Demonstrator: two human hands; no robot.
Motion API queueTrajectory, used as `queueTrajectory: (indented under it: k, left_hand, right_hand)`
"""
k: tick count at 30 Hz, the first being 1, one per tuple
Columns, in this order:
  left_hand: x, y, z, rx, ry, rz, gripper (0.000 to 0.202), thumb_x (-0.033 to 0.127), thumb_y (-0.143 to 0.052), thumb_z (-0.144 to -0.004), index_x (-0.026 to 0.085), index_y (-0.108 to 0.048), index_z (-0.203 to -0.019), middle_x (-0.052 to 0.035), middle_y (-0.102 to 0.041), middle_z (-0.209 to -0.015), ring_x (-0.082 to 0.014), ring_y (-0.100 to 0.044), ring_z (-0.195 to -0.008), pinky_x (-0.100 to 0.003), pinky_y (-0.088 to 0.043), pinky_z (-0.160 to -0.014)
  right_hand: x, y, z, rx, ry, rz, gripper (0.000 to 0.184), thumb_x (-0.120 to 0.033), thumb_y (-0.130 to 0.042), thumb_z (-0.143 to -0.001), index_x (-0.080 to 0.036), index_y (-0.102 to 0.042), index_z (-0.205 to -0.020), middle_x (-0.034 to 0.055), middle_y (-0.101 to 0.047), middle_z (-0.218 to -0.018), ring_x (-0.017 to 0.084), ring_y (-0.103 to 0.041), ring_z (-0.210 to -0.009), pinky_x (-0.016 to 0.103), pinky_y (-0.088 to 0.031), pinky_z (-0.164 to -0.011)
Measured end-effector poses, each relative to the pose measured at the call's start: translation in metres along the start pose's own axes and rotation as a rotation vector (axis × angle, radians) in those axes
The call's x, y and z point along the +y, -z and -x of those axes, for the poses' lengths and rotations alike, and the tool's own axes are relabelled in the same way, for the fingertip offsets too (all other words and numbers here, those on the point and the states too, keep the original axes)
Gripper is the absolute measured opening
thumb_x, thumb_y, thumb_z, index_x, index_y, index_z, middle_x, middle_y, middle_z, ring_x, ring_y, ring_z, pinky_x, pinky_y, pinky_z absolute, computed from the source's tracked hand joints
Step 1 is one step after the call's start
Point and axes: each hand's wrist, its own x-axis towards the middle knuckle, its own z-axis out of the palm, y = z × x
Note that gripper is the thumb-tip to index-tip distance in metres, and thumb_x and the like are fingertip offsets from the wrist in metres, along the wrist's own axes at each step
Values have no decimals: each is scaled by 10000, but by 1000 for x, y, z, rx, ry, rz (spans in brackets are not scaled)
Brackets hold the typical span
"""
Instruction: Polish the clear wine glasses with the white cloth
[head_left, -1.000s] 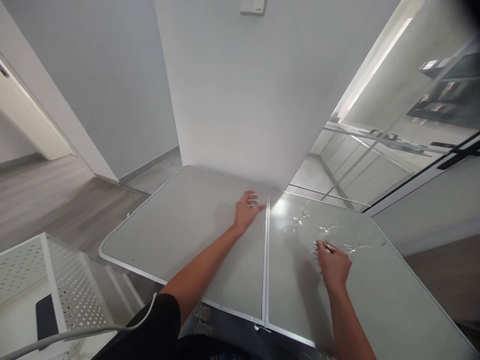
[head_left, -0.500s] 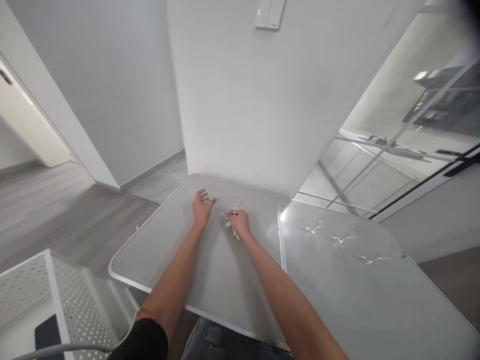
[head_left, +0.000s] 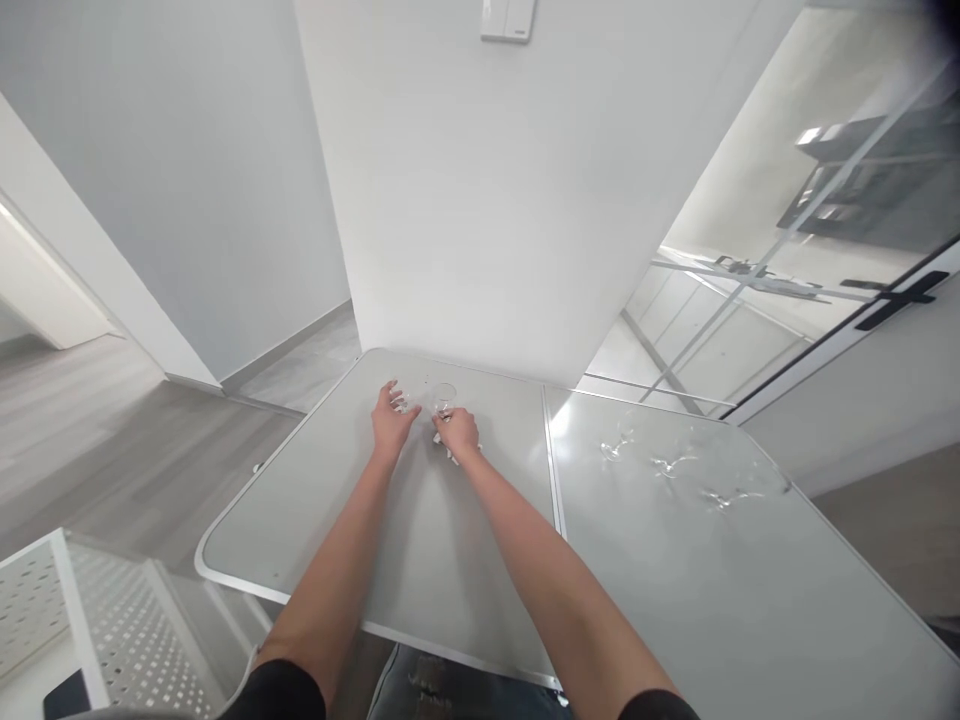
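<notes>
Both my arms reach out over the left half of a grey folding table point(head_left: 450, 560). My left hand point(head_left: 391, 420) rests near the far edge, its fingers curled round a small clear glass point(head_left: 403, 404). My right hand point(head_left: 455, 432) is just beside it, pinching the stem of a clear wine glass point(head_left: 444, 398) that stands upright in front of the fingers. Something white shows under my right palm; I cannot make it out. On the table's right half lie three more clear wine glasses point(head_left: 670, 466), on their sides.
A white wall with a light switch point(head_left: 508, 18) rises behind the table. A glass partition point(head_left: 787, 230) stands at the right. A white perforated rack point(head_left: 112, 620) with a dark phone point(head_left: 67, 692) sits at the lower left. Grey wood floor lies to the left.
My right hand left the glasses on the right half and carried one wine glass across to the left half. My left hand shifted left with its small glass; both hands now sit side by side.
</notes>
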Motion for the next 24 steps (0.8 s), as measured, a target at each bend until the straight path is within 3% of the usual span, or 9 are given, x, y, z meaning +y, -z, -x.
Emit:
queueTrajectory:
  k: [3,6,9,12,15,19,21,24]
  left_hand:
    - [1,5,9,55,7,-92,837,130,-784,-618,208,-417,-1367,-134,-588,-1264,-254,-633,-1088,-420,-529,-930]
    - [13,9,26,235,-46,-189,711,110,-725,-643,149,-432,-1289,-138,-530,-1230,-254,-591,-1102,-460,-485,-998]
    - [40,1,47,348,-118,-158,592,94,-666,-654,157,-473,-1210,-112,-507,-1185,-238,-578,-1051,-407,-530,-878]
    - [78,-27,78,215,-226,-61,473,69,-619,-656,208,-560,-1104,-77,-488,-1218,-199,-601,-973,-344,-540,-795]
    - [114,-76,124,29,-344,26,318,66,-594,-690,222,-617,-966,-47,-517,-1118,-183,-602,-909,-327,-531,-777]
    - [143,-174,179,-356,-326,159,277,165,-659,-760,223,-605,-1026,-53,-535,-1099,-183,-623,-892,-333,-535,-775]
    - [149,-224,195,-484,-269,150,409,260,-746,-740,204,-568,-1104,-90,-523,-1162,-222,-626,-979,-377,-534,-842]
    - [158,-287,203,-560,-204,134,765,360,-867,-638,182,-475,-1271,-166,-476,-1318,-301,-576,-1169,-463,-474,-991]
  right_hand:
    - [-2,5,5,-12,-14,-16,357,-413,-758,-769,-226,-747,-1073,86,-757,-1044,243,-692,-1014,304,-504,-853]
    - [10,23,25,24,-27,-49,499,-401,-795,-723,-228,-688,-1178,62,-744,-1024,225,-674,-1006,291,-497,-853]
    - [45,61,54,102,23,-131,349,-394,-707,-795,-253,-685,-1114,13,-732,-894,200,-672,-919,279,-498,-828]
    - [99,117,80,248,11,-205,270,-395,-630,-838,-266,-669,-1072,-20,-726,-856,167,-670,-766,259,-505,-766]
    - [158,185,101,494,-128,-196,273,-380,-585,-843,-226,-650,-1059,9,-733,-866,177,-679,-729,262,-503,-722]
    - [212,267,115,705,-269,-61,342,-371,-575,-835,-178,-627,-1113,55,-739,-880,210,-691,-784,279,-485,-747]
    - [226,301,115,761,-261,68,378,-380,-567,-845,-187,-614,-1167,62,-736,-944,228,-687,-869,295,-474,-796]
    - [235,345,103,800,-243,231,507,-419,-580,-851,-208,-554,-1311,109,-672,-1197,263,-661,-1028,330,-469,-857]
